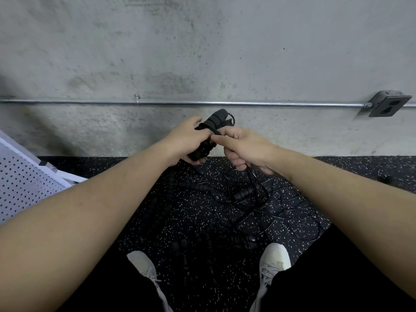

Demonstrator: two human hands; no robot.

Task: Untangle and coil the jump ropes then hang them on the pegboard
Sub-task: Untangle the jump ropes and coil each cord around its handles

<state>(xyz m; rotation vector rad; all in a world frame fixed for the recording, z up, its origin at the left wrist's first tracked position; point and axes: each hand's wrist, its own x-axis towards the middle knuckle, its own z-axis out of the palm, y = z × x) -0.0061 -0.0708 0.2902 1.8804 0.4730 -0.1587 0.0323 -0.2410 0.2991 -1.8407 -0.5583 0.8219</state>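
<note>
jump ropes [225, 199] tangled on speckled floor [292, 176] between hands and shoes | pegboard [22, 183] leaning at far left | left hand [184, 143] wrapped around handles [211, 124] | right hand [245, 147] pinching cord [258, 183] | no readable writing

The jump rope handles [215, 122] gripped in the left hand [184, 140] look like matt black foam, ribbed into soft segments. The cord [258, 183] pinched by the right hand [243, 147] is thin, smooth and slightly glossy, like plastic-coated cable. The tangled ropes [202, 188] on the ground share that matt foam and slick cord. The floor [292, 212] is dull black rubber flecked with white specks. The wall [202, 52] is bare grey concrete, rough and blotchy. The conduit pipe [225, 103] is smooth galvanised metal with a faint sheen, as is the outlet box [387, 105]. The pegboard [24, 183] is white, matt, perforated sheet. The shoes [273, 260] are pale knit cloth.
</note>
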